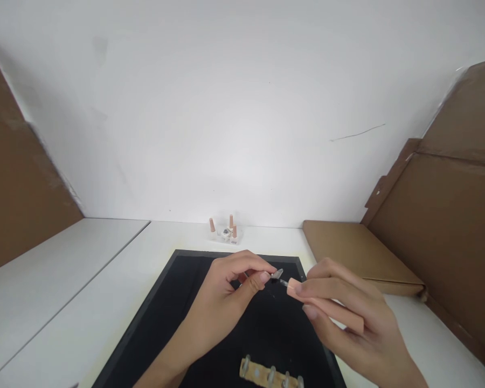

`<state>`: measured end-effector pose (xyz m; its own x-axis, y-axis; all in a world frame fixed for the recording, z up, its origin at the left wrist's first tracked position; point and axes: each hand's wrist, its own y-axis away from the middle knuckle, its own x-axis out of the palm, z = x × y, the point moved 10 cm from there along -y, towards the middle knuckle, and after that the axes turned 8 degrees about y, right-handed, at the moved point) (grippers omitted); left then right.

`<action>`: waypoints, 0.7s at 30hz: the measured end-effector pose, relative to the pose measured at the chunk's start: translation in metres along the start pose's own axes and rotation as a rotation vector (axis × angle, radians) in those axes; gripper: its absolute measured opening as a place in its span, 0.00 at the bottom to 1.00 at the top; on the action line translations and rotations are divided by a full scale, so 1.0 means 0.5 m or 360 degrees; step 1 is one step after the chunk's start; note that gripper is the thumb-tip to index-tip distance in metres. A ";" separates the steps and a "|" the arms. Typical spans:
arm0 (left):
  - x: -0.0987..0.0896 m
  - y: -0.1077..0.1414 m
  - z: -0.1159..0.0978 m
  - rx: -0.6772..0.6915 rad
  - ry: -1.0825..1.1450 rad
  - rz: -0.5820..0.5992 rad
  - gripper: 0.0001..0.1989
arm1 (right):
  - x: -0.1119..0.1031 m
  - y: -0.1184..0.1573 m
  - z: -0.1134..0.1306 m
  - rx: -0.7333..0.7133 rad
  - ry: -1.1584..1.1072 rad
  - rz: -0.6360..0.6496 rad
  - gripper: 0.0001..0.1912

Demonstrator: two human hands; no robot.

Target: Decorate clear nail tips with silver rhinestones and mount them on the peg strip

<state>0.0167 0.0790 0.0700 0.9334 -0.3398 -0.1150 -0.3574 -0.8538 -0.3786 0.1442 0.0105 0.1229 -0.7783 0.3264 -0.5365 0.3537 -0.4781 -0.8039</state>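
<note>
My left hand point(220, 299) is closed, with thumb and forefinger pinching a small, shiny, translucent piece point(277, 274) over the dark mat. My right hand point(369, 302) is wrapped round the peach handle of an applicator brush point(343, 314). The brush's thin tip points left and sits close beside the small piece. Whether the two touch, I cannot tell. Below both hands, a tan strip point(262, 373) carrying several upright, greyish see-through loops lies on the mat, partly cut off by the bottom edge of the view.
A black mat point(189, 269) with a grey border covers the middle of the white table point(117, 280). At the back stand several small peach-capped bottles point(234, 231). On the right lies a flat cardboard box point(347, 245). Cardboard panels point(461, 215) rise at both sides, before a white wall point(242, 108).
</note>
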 end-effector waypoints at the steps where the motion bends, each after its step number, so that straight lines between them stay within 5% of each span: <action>1: 0.000 0.000 -0.001 0.0008 0.0010 -0.0003 0.08 | -0.001 0.001 -0.001 0.0000 0.0018 -0.0010 0.11; 21: -0.003 0.003 0.028 -0.0205 0.0207 -0.0024 0.08 | -0.015 0.015 -0.016 0.0068 0.0034 -0.0133 0.11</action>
<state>0.0153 0.0839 0.0568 0.9300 -0.3673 0.0128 -0.3519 -0.8999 -0.2576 0.1569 0.0109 0.1189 -0.7928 0.3838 -0.4735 0.2651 -0.4824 -0.8349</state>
